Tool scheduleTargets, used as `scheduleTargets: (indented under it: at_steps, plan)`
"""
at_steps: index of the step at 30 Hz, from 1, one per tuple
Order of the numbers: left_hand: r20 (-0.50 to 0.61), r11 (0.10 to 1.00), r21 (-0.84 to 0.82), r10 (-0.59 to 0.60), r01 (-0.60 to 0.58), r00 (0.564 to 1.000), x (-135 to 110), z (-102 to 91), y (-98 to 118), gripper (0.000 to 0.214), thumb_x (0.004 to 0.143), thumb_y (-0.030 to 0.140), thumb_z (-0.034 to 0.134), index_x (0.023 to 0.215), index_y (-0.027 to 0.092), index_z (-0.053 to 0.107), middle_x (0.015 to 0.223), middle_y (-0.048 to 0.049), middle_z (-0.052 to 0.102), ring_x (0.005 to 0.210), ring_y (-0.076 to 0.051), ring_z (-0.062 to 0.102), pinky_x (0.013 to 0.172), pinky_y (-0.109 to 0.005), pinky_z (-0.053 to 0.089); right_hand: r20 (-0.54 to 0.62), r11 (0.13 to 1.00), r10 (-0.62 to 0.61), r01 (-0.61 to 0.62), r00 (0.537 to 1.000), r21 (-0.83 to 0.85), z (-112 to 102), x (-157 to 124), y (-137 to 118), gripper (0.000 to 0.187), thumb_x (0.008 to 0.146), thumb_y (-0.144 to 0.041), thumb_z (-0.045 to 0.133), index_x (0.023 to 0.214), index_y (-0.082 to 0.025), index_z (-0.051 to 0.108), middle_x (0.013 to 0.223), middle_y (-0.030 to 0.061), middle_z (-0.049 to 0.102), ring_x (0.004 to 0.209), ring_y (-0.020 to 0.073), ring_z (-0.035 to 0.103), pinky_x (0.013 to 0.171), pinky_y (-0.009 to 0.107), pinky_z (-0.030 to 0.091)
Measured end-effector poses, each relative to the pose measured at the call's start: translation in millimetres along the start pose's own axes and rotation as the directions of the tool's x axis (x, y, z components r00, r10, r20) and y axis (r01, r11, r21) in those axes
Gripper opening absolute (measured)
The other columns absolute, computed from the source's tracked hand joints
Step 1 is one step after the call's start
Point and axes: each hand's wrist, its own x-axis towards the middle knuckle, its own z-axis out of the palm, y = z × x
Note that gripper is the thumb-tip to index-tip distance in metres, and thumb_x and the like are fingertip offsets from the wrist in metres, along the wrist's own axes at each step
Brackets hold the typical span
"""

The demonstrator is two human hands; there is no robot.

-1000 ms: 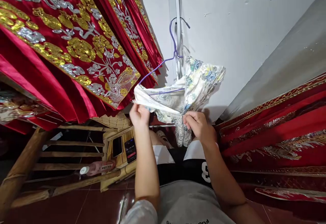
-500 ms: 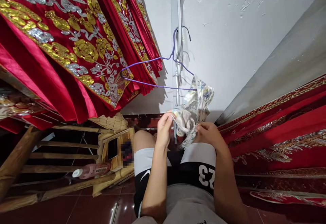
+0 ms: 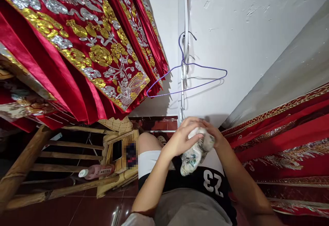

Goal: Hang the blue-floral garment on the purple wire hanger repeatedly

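Observation:
A crumpled white floral cloth [image 3: 192, 159] is bunched up above my lap. My left hand [image 3: 183, 138] is wrapped round its left and upper side, thumb lying across the fabric. From the right, my right hand [image 3: 214, 133] grips the same bundle; part of its fingers is hidden behind the cloth and the left hand. Against the white wall a purple wire hanger [image 3: 190, 89] hangs bare and slightly tilted, beyond both hands and touching neither.
Red embroidered cloth [image 3: 102, 54] with sequins hangs at left, and more red cloth [image 3: 290, 143] at right. A bamboo chair [image 3: 77, 155] stands at lower left, bearing a phone [image 3: 117, 150] and a pink bottle [image 3: 96, 172]. A white pole [image 3: 186, 20] runs up the wall.
The floral cloth has come off the hanger and been gathered into a bundle close to my lap. My hands have moved together round it. The freed hanger has swung and tilted.

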Motion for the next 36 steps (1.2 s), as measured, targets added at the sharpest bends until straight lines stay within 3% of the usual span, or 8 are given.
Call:
scheduleTargets:
  at_steps: [4, 8, 10, 16, 21, 27, 31, 36]
  plan:
    - [0.226, 0.969, -0.156, -0.155, 0.193, 0.962, -12.9, -21.5, -26.9, 0.043, 0.101, 0.053, 0.051, 0.125, 0.019, 0.064, 0.111, -0.0102, 0.069, 0.102, -0.025, 0.064, 0.091, -0.034, 0.051, 0.388, 0.98, 0.199, -0.172, 0.9, -0.104, -2.4, -9.2, -33.4, 0.05, 0.053, -0.051, 0.092, 0.084, -0.018, 0.07, 0.075, 0.0033, 0.07, 0.067, 0.0203, 0.065, 0.066, 0.033, 0.055]
    - [0.464, 0.932, -0.011, -0.316, 0.362, 0.828, -35.4, -39.4, -47.0, 0.052, 0.099, 0.061, 0.046, 0.082, 0.016, 0.064, 0.077, -0.0025, 0.064, 0.072, -0.018, 0.055, 0.068, -0.027, 0.044, 0.285, 0.914, 0.035, 0.085, 0.958, -0.397, -10.1, -7.3, -79.8, 0.019, 0.071, -0.028, 0.08, 0.083, -0.015, 0.074, 0.08, 0.0047, 0.073, 0.072, 0.0192, 0.067, 0.065, 0.029, 0.053]
    - [0.354, 0.901, 0.216, -0.431, 0.376, 0.83, -43.7, -49.7, -47.2, 0.046, 0.096, 0.056, 0.055, 0.074, 0.016, 0.06, 0.069, -0.0008, 0.059, 0.065, -0.016, 0.05, 0.061, -0.025, 0.036, 0.072, 0.814, -0.232, 0.234, 0.97, -0.531, -16.2, 7.5, -96.7, 0.017, 0.074, -0.02, 0.071, 0.09, -0.017, 0.078, 0.086, 0.0053, 0.074, 0.079, 0.0203, 0.067, 0.07, 0.03, 0.055]
    - [-0.11, 0.754, 0.554, -0.356, 0.354, 0.928, -38.6, -82.3, -17.0, 0.044, 0.1, 0.051, 0.047, 0.072, 0.019, 0.055, 0.06, 0.0012, 0.051, 0.057, -0.014, 0.044, 0.061, -0.027, 0.028, -0.243, 0.682, -0.647, 0.405, 0.723, -0.609, -30.2, 103.7, -102.2, 0.067, 0.074, -0.013, 0.065, 0.14, -0.019, 0.061, 0.127, 0.012, 0.069, 0.107, 0.0256, 0.065, 0.092, 0.038, 0.054]
    - [-0.171, 0.711, 0.618, -0.296, 0.336, 0.94, -34.5, -93.3, -1.8, 0.048, 0.101, 0.052, 0.041, 0.067, 0.02, 0.052, 0.056, 0.0004, 0.051, 0.053, -0.014, 0.043, 0.06, -0.027, 0.027, -0.224, 0.723, -0.567, 0.349, 0.793, -0.596, -29.9, 145.0, -78.6, 0.03, 0.08, -0.019, 0.058, 0.108, -0.019, 0.069, 0.102, 0.0079, 0.074, 0.093, 0.0225, 0.064, 0.082, 0.033, 0.052]
    - [-0.028, 0.57, 0.76, -0.453, 0.313, 0.891, -51.4, -115.2, -16.2, 0.045, 0.102, 0.051, 0.041, 0.08, 0.022, 0.067, 0.073, -0.0065, 0.071, 0.07, -0.024, 0.064, 0.076, -0.033, 0.039, -0.154, 0.617, -0.562, 0.289, 0.813, -0.732, -42.3, 85.6, -67.9, 0.009, 0.074, -0.021, 0.049, 0.073, -0.02, 0.058, 0.067, -0.0003, 0.06, 0.068, 0.0176, 0.051, 0.063, 0.027, 0.036]
    - [-0.076, 0.383, 0.857, -0.566, 0.344, 0.821, -44.4, -136.7, -20.9, 0.03, 0.098, 0.04, 0.049, 0.093, 0.022, 0.072, 0.096, -0.0134, 0.077, 0.103, -0.035, 0.067, 0.1, -0.055, 0.041, -0.195, 0.57, -0.539, 0.185, 0.82, -0.801, -42.1, 36.4, -83.8, 0.006, 0.067, -0.024, 0.051, 0.063, -0.021, 0.049, 0.055, -0.0034, 0.043, 0.06, 0.0139, 0.038, 0.056, 0.028, 0.026]
    - [-0.187, 0.501, 0.821, -0.217, 0.274, 0.958, -9.2, -161.3, -1.8, 0.018, 0.09, 0.035, 0.055, 0.086, 0.02, 0.063, 0.137, -0.0199, 0.064, 0.137, -0.038, 0.048, 0.113, -0.06, 0.039, -0.237, 0.575, -0.563, 0.169, 0.792, -0.801, -37.0, 13.4, -107.8, 0.012, 0.062, -0.025, 0.048, 0.055, -0.022, 0.038, 0.054, -0.0032, 0.032, 0.058, 0.0127, 0.03, 0.053, 0.029, 0.02]
